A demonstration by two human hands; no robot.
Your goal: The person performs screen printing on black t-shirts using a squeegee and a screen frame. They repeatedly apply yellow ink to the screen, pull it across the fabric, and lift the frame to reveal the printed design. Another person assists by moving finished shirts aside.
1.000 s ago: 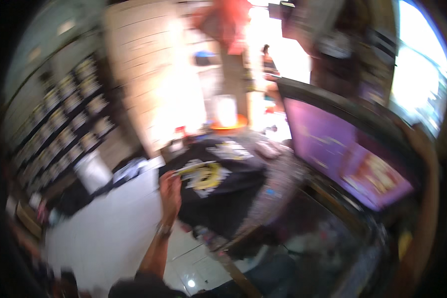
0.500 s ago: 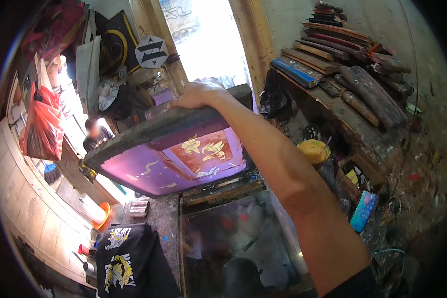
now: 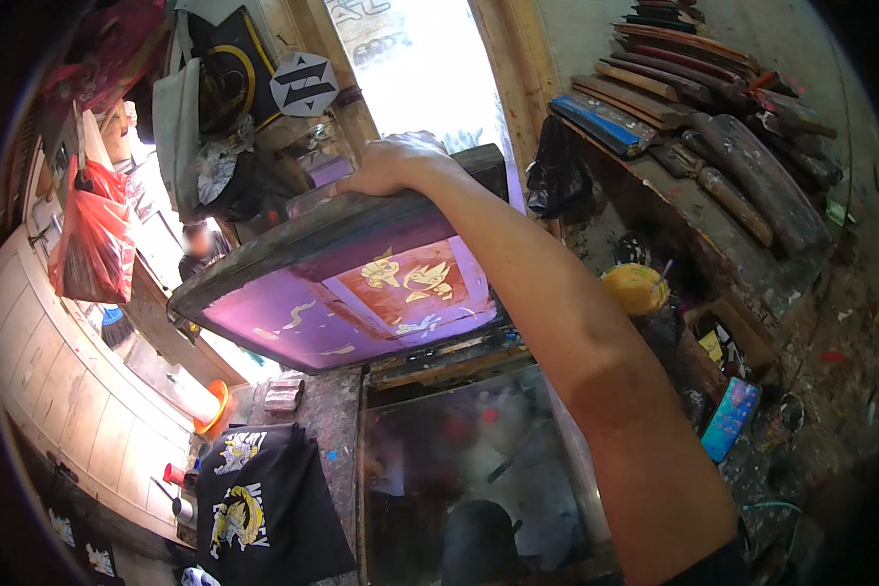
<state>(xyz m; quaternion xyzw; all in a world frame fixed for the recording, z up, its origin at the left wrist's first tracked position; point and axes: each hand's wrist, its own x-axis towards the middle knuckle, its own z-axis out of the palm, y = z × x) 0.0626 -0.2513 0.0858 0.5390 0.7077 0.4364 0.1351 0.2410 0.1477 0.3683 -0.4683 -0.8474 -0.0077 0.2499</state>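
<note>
My right hand (image 3: 400, 164) reaches up from the lower right and grips the top edge of a screen-printing frame (image 3: 264, 244). The frame is tilted up, showing its purple mesh (image 3: 264, 317) with a red-brown patch of pale cartoon stencils (image 3: 410, 278). Below it lies a glass-topped printing bed (image 3: 469, 439). To the bed's left, a black fabric piece with white and yellow prints (image 3: 303, 508) lies on a paint-stained table, near a small block (image 3: 283, 394). My left hand is not in view.
Stacked squeegees (image 3: 742, 176) fill the right bench, with a yellow container (image 3: 635, 286), a box (image 3: 728, 342) and a phone (image 3: 731, 420). A red bag (image 3: 93, 234) hangs at left. A co-worker (image 3: 203, 254) is beyond the doorway. A black plastic bag (image 3: 555, 171) hangs centre right.
My view has swung right since a second ago, when my left hand was near the printed fabric; it has left view. My right hand stays on the frame's top edge.
</note>
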